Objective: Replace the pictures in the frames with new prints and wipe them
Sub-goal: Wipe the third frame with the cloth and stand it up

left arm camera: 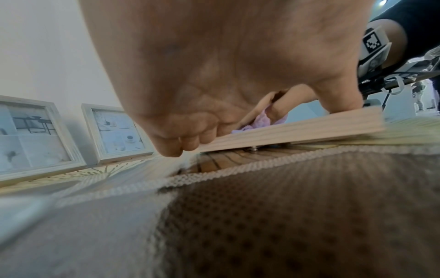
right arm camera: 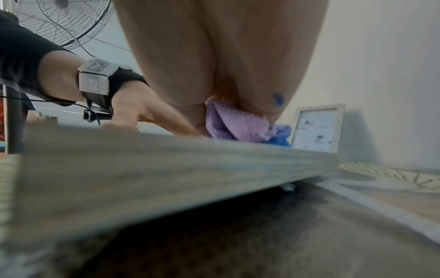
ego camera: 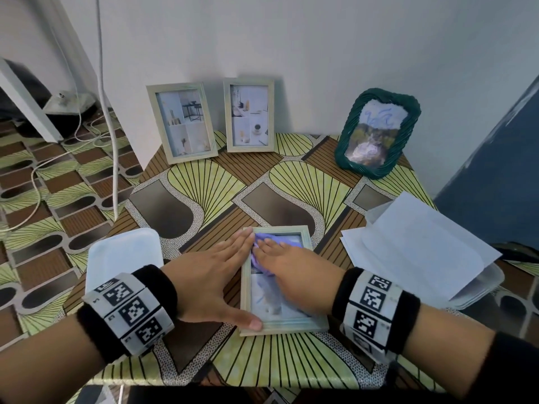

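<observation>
1. Looks to me like we're in the wiping step. The pale wooden frame [ego camera: 278,279] lies flat on its back on the patterned table [ego camera: 204,182], close to the near edge, and there's a print already sitting under its glass.
2. The right hand [ego camera: 294,272] is laid flat over a purple cloth [ego camera: 262,243], fingers straight and pressing it down onto the upper part of the glass. The cloth pokes out past the fingertips toward the frame's top left corner.
3. The left hand [ego camera: 210,278] is flat too, fingers stretched out along the frame's left rail with the thumb on the bottom left corner. It's bracing the frame, not gripping it.
4. The lower half of the glass isn't under the cloth, so I'd guess the next move is dragging the cloth down that way while the left hand stops the frame sliding.
5. Two matching frames [ego camera: 182,123] and a green woven frame [ego camera: 376,132] lean on the wall at the back. Can't tell whether those are done.
</observation>
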{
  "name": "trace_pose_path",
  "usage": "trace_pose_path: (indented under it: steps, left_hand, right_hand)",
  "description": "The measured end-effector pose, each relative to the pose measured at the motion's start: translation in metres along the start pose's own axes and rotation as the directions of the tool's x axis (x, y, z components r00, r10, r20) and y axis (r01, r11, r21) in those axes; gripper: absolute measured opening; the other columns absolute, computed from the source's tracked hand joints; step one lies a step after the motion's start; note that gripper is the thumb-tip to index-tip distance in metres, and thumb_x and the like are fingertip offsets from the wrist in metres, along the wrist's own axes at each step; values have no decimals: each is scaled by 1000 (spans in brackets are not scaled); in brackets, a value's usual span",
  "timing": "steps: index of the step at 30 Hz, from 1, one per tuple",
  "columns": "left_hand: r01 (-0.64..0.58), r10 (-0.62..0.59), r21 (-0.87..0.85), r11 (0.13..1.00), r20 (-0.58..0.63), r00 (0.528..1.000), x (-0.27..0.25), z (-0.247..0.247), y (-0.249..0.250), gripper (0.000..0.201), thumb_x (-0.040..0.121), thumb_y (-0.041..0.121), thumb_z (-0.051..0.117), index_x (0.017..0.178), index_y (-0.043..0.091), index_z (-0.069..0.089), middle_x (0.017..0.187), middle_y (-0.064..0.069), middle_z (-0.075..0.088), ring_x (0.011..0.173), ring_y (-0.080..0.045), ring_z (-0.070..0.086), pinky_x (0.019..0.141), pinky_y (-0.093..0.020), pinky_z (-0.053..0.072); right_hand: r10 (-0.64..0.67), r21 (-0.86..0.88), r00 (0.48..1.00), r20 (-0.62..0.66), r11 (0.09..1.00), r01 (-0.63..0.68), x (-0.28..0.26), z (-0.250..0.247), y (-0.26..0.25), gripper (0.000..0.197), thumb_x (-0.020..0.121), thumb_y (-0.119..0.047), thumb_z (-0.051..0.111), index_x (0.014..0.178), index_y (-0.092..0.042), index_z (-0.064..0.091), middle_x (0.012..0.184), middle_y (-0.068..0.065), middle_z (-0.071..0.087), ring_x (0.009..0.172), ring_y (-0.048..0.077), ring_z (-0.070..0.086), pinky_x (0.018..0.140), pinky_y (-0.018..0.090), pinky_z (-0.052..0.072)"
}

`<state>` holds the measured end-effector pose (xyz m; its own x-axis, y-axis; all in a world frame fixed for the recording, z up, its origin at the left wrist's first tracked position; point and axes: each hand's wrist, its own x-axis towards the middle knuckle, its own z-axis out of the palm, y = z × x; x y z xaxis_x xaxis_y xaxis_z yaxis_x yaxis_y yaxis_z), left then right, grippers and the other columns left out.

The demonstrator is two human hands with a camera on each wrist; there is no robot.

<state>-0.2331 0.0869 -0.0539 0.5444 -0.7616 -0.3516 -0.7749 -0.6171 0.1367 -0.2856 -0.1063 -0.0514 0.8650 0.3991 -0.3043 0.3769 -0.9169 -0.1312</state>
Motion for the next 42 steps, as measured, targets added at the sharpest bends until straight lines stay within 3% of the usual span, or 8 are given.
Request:
trace_pose_path:
  steps: [4,11,16,22,28,33,37,42]
  left_hand:
    - [3,-3,18,1000,-11,1000,0,2,0,135,52,106,26,143,29,-38,147,20,-44,141,3,-30,118,-23,-2]
    - [2,-1,38,999,-6,1000,1,1,-1,135,53,106,25,144,27,-37,149,19,-43,132,9,-38,108,-16,-15]
    - [-4,4,40,999,9,1000,2,0,-3,136,53,106,27,143,27,-39,147,21,-45,132,11,-38,112,-20,-13]
    - [-18,17,30,999,12,1000,3,1,-5,136,52,106,29,141,30,-41,145,23,-47,135,9,-36,112,-20,-14]
    - [-7,7,30,1000,-5,1000,0,3,-3,132,56,105,28,141,30,-42,146,21,-47,136,7,-37,115,-24,-7]
    - [-43,45,93,995,-24,999,-2,4,1,127,62,102,20,140,25,-42,145,15,-51,134,4,-42,110,-23,-21]
    - [-68,68,122,990,2,998,-2,2,1,124,65,101,18,139,24,-44,141,14,-54,132,4,-44,108,-23,-24]
    - [-84,85,138,987,-3,996,0,2,-2,107,77,92,8,144,23,-37,150,9,-45,137,2,-39,116,-26,-17]
  right_hand:
    - [-33,32,999,9,999,32,-6,0,-8,78,98,-22,53,157,-8,4,165,9,3,152,17,6,122,29,8]
    - [-143,45,989,-24,989,144,-35,8,-7,57,103,-18,33,157,-14,15,165,5,12,151,14,11,122,34,15]
    - [-232,28,972,-38,972,233,-53,14,4,49,106,-37,28,154,-28,27,162,-9,20,148,0,12,119,54,-12]
    - [-282,58,959,-34,957,283,-67,10,19,41,106,-29,35,144,-38,45,155,-20,33,144,-5,22,122,33,6]
    - [-231,13,966,-117,972,234,-65,10,22,37,99,-24,43,130,-32,62,146,-14,50,141,7,39,120,40,20]
    - [-134,-32,983,-123,991,131,-50,15,26,40,101,-26,48,141,-24,51,154,3,40,144,21,36,119,51,21]
    - [-68,-104,997,-48,993,63,-33,16,31,50,105,-26,37,154,-26,25,164,4,16,151,18,12,121,42,9]
    - [-72,-155,997,-42,986,64,-11,11,31,64,105,-27,40,157,-14,6,165,3,11,151,16,9,121,34,11]
